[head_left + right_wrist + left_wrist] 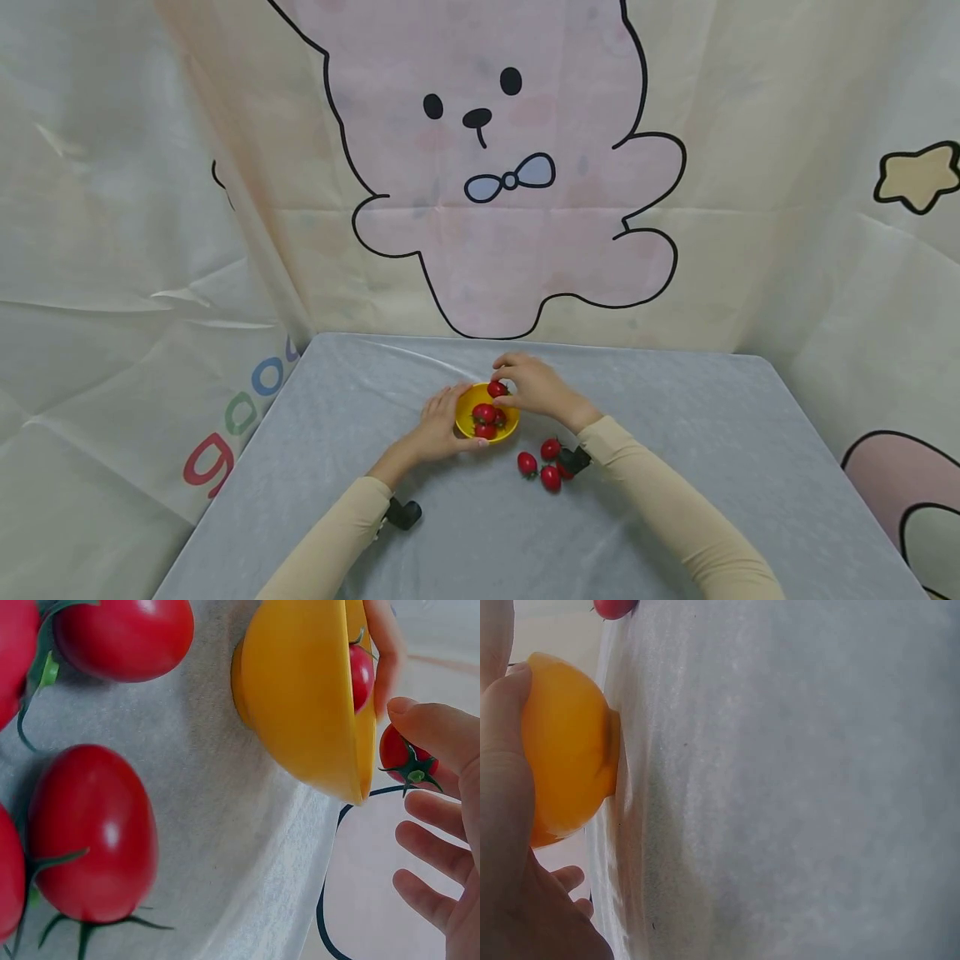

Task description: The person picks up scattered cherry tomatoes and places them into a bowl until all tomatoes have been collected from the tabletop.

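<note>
A small yellow bowl stands on the table with several red cherry tomatoes inside. My left hand holds it from the left, thumb at the near side and fingers round the far side. In the left wrist view, the thumb lies against the bowl wall. Over the far right rim, my right hand pinches one tomato between thumb and index finger, its green stem turned outward. The other fingers of that hand are spread apart, as the right wrist view shows.
Several more tomatoes lie close together on the grey cloth-covered table, right of the bowl and under my right wrist. One is partly behind the black wrist camera. A printed curtain hangs directly behind the table's far edge.
</note>
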A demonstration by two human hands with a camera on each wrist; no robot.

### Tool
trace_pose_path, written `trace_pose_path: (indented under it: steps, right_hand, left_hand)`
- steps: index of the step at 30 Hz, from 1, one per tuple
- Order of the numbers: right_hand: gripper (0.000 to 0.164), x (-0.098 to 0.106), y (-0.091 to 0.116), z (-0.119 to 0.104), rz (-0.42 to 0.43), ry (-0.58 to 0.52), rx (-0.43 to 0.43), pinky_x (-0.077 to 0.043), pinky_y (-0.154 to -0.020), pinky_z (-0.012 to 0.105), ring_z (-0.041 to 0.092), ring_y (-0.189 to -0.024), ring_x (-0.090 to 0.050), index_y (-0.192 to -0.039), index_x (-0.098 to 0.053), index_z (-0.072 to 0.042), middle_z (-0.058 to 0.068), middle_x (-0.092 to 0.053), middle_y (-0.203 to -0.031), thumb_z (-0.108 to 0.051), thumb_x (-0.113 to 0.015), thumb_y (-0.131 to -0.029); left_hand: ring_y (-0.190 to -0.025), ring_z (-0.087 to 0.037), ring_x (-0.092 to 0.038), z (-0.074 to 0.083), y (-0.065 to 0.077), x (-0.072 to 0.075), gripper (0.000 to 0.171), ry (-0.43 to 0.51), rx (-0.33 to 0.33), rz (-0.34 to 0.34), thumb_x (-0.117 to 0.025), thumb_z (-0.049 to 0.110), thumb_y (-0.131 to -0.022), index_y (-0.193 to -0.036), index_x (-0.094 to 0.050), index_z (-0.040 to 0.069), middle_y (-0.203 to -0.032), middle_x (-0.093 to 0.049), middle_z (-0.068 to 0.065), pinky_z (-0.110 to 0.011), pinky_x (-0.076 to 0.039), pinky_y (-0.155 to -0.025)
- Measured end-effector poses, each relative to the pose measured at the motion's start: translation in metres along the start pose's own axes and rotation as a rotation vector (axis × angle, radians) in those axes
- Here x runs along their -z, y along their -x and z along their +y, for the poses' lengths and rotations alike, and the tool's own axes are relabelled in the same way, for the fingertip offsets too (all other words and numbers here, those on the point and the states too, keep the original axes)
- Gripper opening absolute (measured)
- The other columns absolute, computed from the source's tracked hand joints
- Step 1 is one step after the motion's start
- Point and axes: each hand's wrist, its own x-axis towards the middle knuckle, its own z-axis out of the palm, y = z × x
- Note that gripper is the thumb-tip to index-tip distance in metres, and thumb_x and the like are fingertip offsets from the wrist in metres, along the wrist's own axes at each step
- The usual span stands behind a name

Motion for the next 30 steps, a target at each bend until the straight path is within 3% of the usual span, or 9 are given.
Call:
trace_pose_path:
  steps: [12,30]
  right_hand:
    - [0.039,-0.0087,-0.001,0.0027,0.0,-0.002,0.008,-0.051,-0.103,0.047,0.026,-0.119,-0.059,-0.111,-0.074,-0.014,0.005,-0.065,-0.128,-0.043,-0.076,-0.085]
    - [0.038,-0.0061,0.0021,0.0026,0.0,-0.037,0.015,-0.051,-0.103,0.049,0.027,-0.119,-0.059,-0.11,-0.074,-0.013,0.006,-0.064,-0.128,-0.041,-0.076,-0.085]
  left_hand:
    - [-0.151,-0.042,-0.018,0.0007,0.0003,-0.0005,0.103,-0.008,0.001,-0.001,-0.071,0.063,-0.079,-0.156,-0.021,0.017,-0.162,-0.028,-0.011,-0.061,-0.013,-0.123]
    - [-0.151,-0.042,-0.018,0.001,0.0006,-0.0001,0.103,-0.011,0.002,0.001,-0.072,0.063,-0.079,-0.156,-0.02,0.017,-0.162,-0.028,-0.011,-0.062,-0.013,-0.122]
